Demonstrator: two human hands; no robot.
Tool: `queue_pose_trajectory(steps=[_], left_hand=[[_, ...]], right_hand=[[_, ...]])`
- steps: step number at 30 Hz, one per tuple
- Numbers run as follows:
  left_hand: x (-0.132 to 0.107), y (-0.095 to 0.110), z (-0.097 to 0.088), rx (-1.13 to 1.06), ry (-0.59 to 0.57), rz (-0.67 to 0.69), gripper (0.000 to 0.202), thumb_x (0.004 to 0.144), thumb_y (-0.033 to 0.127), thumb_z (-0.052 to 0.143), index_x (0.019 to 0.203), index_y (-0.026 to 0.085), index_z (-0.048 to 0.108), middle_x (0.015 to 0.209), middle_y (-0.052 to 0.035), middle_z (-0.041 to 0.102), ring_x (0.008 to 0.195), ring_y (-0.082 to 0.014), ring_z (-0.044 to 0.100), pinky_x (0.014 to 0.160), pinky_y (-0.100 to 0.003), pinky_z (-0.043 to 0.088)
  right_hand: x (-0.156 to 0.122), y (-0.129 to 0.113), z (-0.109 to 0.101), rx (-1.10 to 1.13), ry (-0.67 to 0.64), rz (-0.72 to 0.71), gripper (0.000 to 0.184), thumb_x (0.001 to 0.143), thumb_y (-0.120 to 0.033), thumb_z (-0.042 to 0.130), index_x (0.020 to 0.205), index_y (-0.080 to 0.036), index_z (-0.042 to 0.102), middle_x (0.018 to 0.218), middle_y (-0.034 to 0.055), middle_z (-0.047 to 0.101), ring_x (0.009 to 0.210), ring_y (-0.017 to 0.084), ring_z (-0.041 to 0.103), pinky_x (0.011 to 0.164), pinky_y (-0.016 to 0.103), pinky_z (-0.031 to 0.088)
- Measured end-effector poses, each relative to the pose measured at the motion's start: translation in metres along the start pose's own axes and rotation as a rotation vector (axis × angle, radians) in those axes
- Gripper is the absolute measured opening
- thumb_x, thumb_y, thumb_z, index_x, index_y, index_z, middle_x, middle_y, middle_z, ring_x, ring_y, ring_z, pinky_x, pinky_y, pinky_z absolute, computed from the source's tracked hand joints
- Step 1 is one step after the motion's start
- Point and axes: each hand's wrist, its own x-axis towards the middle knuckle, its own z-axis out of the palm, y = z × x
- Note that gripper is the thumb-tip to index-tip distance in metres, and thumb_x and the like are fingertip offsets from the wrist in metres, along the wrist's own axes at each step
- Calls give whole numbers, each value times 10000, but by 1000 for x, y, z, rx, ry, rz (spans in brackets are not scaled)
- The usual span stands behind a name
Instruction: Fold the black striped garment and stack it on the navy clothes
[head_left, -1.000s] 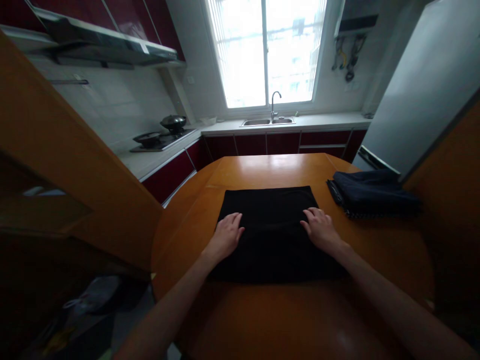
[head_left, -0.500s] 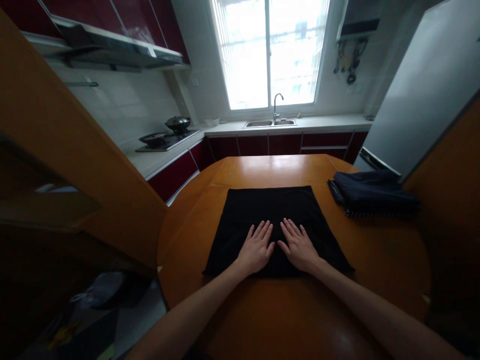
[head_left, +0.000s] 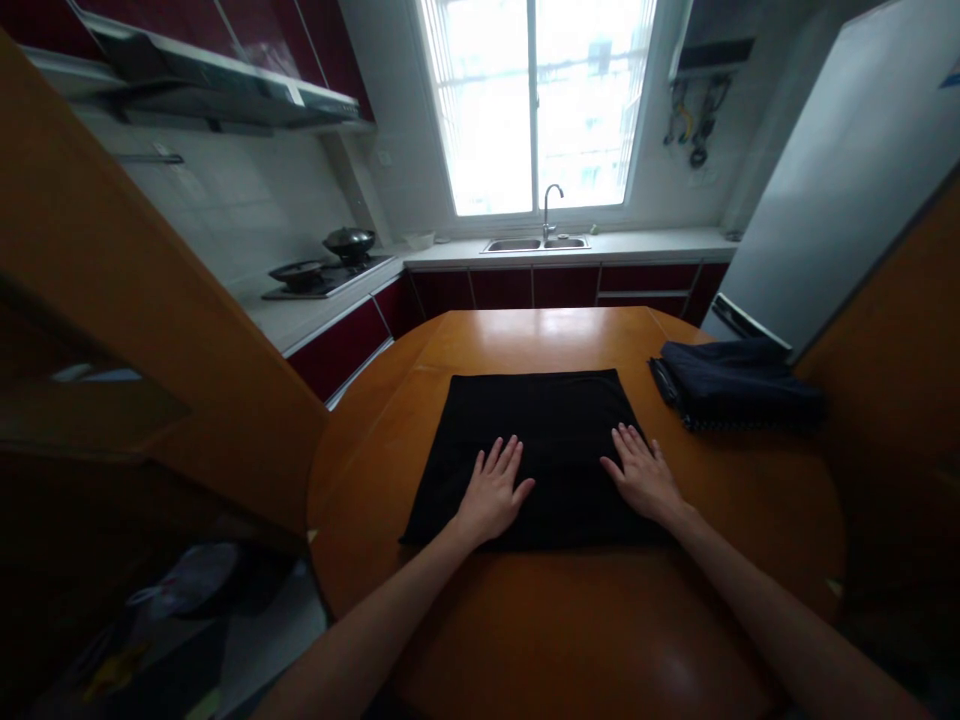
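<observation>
Seen from here in the room, the left hand [head_left: 491, 500] lies palm down, fingers spread, gripping nothing, on the near left of a black cloth [head_left: 566, 460]; the right hand [head_left: 643, 475], equally flat and open, is at its right edge. The cloth lies flat mid-table [head_left: 570, 620]. A hard sideways push could wrinkle it or drag it askew across the smooth wood. A dark fabric pile [head_left: 739, 380] sits apart, right. Far left, a lidded pot [head_left: 349, 245] hides its contents; far centre is a two-basin sink [head_left: 541, 243], insides unclear.
</observation>
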Motion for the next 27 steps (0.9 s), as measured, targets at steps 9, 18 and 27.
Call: queue_pose_trajectory(steps=[9, 18, 27], left_hand=[[-30, -80, -2, 71, -1, -263, 612, 1044, 457, 239, 1552, 127, 326, 1626, -124, 239, 1511, -288, 214, 1189, -560, 228], [-59, -18, -17, 101, 169, 58, 560, 1058, 440, 266, 1559, 196, 322, 1624, -79, 287, 1515, -255, 213, 1213, -535, 213], [-100, -32, -6, 119, 108, 43, 628, 1030, 521, 352, 1582, 235, 258, 1624, -72, 285, 1498, -269, 263, 1188, -521, 281]], right_hand=[[2, 13, -5, 27, 16, 14, 670, 1008, -495, 272, 1550, -106, 328, 1632, 119, 258, 1516, 270, 198, 1211, 539, 161], [-49, -45, -23, 18, 277, -269, 572, 1024, -359, 281, 1551, -146, 340, 1633, 101, 264, 1527, 244, 163, 1219, 528, 140], [-94, -14, -7, 0, 145, -237, 672, 992, -568, 353, 1525, -161, 403, 1609, 122, 314, 1494, 273, 273, 1207, 499, 225]])
